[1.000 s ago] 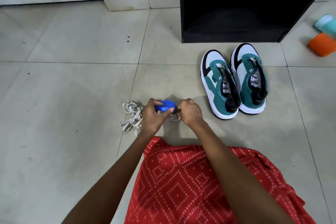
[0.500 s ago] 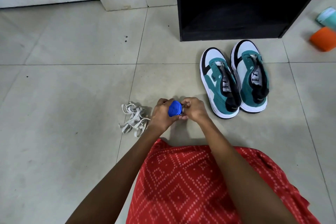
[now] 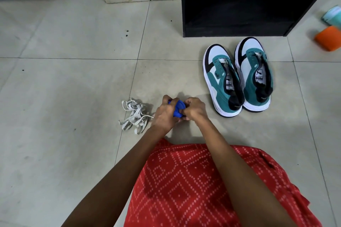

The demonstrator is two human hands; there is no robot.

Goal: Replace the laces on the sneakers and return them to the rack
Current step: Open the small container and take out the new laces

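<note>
Both our left hand [image 3: 164, 114] and right hand [image 3: 193, 109] pinch the blue lace bundle [image 3: 178, 109], likely unwinding it. Old white laces [image 3: 134, 116] lie discarded beside; laceless sneakers [image 3: 238, 77] wait near the rack [image 3: 239, 2].

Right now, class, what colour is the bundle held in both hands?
Blue bundle; the head view shows it best.

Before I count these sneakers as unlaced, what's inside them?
Both teal sneakers lie open with no laces in the eyelets: tongues, branded insoles and dark heel linings show. Their toe ends are covered, so unseen. Old white laces lie on the floor.
</note>
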